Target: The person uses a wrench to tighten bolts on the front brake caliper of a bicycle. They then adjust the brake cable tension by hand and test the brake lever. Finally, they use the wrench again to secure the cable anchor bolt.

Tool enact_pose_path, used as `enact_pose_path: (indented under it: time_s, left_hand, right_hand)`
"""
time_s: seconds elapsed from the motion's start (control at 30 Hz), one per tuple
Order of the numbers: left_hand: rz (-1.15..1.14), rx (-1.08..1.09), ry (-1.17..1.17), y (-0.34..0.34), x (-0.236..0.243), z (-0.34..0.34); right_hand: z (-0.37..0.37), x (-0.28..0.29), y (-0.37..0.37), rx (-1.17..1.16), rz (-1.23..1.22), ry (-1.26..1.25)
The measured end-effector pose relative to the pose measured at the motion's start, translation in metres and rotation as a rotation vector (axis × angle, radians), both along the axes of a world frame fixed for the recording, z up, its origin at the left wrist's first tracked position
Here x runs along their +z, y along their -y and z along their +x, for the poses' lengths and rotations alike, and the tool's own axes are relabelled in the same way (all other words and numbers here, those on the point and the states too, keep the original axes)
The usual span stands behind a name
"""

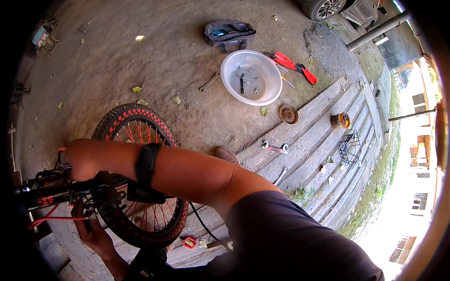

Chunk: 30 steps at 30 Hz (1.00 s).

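A bicycle wheel (pixel 123 111) with a black tyre, red checks and red spokes stands in front of me at the left. My right hand (pixel 80 160) is closed at the black bicycle frame (pixel 44 199), above the wheel's near side; its fingers are mostly hidden behind the hand. Lower down, my left hand (pixel 91 230) has its fingers closed around the brake (pixel 90 210), where a red cable (pixel 58 218) runs in. My right forearm, with a black band (pixel 148 164) on it, passes across the wheel and hides part of it.
A white basin (pixel 255 97) holds a dark strip and small parts. Nearby are a tool bag (pixel 229 35), a red-handled cutter (pixel 295 66), a wrench (pixel 209 81), a double-ended spanner (pixel 275 147), a rusty can (pixel 341 120) and a wire rack (pixel 349 147). A parked car stands far right.
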State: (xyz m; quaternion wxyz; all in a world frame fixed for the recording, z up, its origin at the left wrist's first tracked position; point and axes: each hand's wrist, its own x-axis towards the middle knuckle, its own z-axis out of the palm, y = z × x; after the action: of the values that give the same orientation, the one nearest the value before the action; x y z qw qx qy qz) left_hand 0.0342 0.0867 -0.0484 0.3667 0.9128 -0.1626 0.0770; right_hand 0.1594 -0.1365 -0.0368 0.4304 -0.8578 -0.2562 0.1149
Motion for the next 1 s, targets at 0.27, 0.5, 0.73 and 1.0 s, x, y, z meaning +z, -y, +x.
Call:
enact_pose_path:
  time_s: [0.27,0.5,0.73,1.0]
  left_hand:
    - [-0.027,-0.027,0.031,0.000,-0.001,0.000]
    - [0.029,0.008,0.042,0.001,-0.001,0.000]
    - [0.008,0.028,-0.001,0.001,0.001,-0.001]
    - [-0.003,0.027,0.036,-0.004,-0.005,0.001]
  right_hand:
    - [-0.002,0.003,0.013,0.069,0.140,-0.141]
    - [-0.003,0.005,0.008,0.050,-0.005,-0.063]
    - [0.008,0.000,0.001,0.119,-0.041,-0.073]
    - [-0.006,0.011,0.015,0.033,0.154,-0.239]
